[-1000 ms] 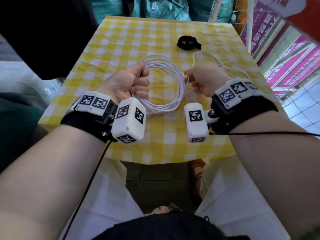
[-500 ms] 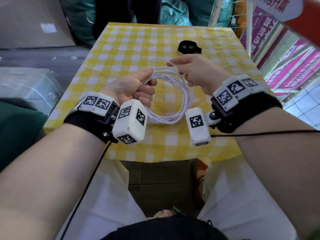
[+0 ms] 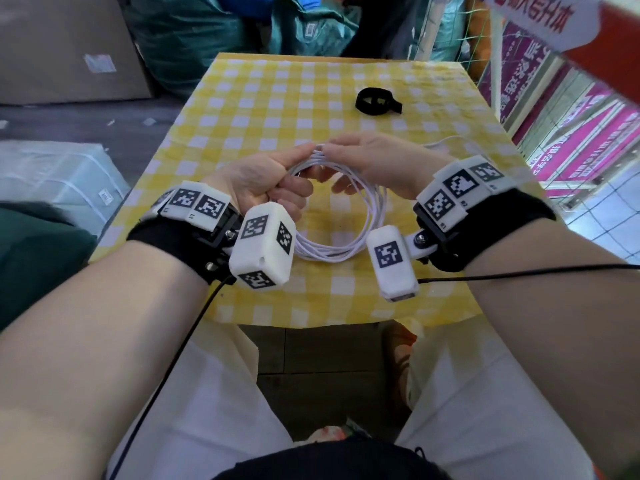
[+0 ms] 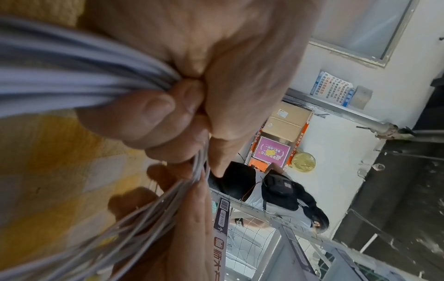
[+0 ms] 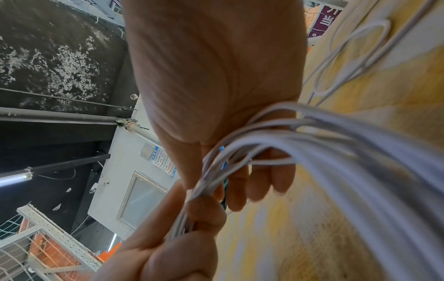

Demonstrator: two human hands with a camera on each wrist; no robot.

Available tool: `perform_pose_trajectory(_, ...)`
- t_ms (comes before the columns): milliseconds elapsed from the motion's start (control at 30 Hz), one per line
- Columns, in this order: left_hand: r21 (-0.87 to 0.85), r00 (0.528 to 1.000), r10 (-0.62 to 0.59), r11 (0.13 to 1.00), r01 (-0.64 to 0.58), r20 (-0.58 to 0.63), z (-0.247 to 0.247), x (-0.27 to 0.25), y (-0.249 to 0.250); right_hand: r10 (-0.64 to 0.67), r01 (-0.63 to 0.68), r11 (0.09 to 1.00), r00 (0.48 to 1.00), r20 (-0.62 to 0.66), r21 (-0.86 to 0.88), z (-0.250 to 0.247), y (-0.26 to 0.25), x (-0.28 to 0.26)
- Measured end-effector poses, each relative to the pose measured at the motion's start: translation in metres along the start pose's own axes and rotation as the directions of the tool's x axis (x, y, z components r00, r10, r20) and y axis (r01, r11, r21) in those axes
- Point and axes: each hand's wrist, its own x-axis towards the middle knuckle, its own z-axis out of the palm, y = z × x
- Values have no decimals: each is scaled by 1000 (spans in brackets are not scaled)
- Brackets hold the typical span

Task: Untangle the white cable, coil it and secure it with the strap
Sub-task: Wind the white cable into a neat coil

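The left hand grips the coiled white cable at its top; the right hand pinches the same bunch beside it. Best to lay each new loop flat against the coil. A loose tail trails beyond the coil, the strap farther still, over open tabletop.

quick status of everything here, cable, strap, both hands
white cable: mostly wound into a round coil held above the table, a loose tail still lying on the cloth
black strap: lying untouched on the far side of the table, not on the coil
left hand: fingers curled round the bundled loops
right hand: pinching strands at the top of the coil
table: covered by a yellow checked cloth
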Motion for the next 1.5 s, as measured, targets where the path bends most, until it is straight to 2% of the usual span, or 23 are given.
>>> perform_pose_trajectory(133, 77, 996, 32, 997, -26, -79, 2, 2, 2, -29, 30, 999, 999, 33, -45, 0, 1, 1)
perform_pose_trajectory(233, 176, 978, 150, 977, -124, -146, 1, 5, 3, -14, 14, 998, 1000, 5, -69, -1, 4, 3)
perform_pose_trajectory(333, 249, 934, 272, 945, -213, -233, 1, 7, 5, 11, -13, 996, 1000, -26, -93, -1, 3, 6)
perform_pose_trajectory(433, 349, 867, 353, 909, -228, -352, 2, 9, 7, 21, -26, 994, 999, -44, -103, -1, 0, 8)
perform_pose_trajectory(467, 401, 865, 368, 889, -221, -340, 2, 9, 8, 21, -26, 994, 999, -44, -108, -1, -1, 8)
perform_pose_trajectory(600, 520, 925, 330, 832, -193, -185, 2, 8, 11, 0, -5, 989, 999, -36, -149, -3, -4, 6)
perform_pose_trajectory(667, 554, 934, 323, 811, -190, -152, 4, 8, 12, -14, 5, 990, 998, -60, -144, -4, -6, 5)
perform_pose_trajectory(900, 637, 875, 398, 758, -144, -276, 11, 13, 15, -55, 27, 987, 983, -174, -157, -6, -9, 2)
perform_pose_trajectory(1067, 711, 829, 444, 698, -83, -340, 12, 18, 16, -63, 32, 988, 977, -204, -152, -7, -10, 5)
perform_pose_trajectory(1167, 809, 812, 483, 587, -23, -328, 16, 16, 19, -88, 53, 988, 964, -249, -144, -10, -9, 8)
perform_pose_trajectory(1233, 829, 803, 516, 557, -51, -297, 17, 14, 21, -118, 73, 985, 947, -299, -156, -13, -8, 10)
perform_pose_trajectory(1300, 774, 819, 527, 608, -176, -227, 15, 14, 23, -137, 88, 985, 921, -364, -147, -16, -8, 12)
perform_pose_trajectory(1400, 527, 842, 518, 763, -375, -151, 12, 14, 27, -147, 89, 985, 878, -456, -147, -20, -7, 15)
perform_pose_trajectory(1500, 272, 880, 454, 872, -408, -137, 10, 8, 35, -120, 48, 987, 857, -502, -154, -24, -8, 16)
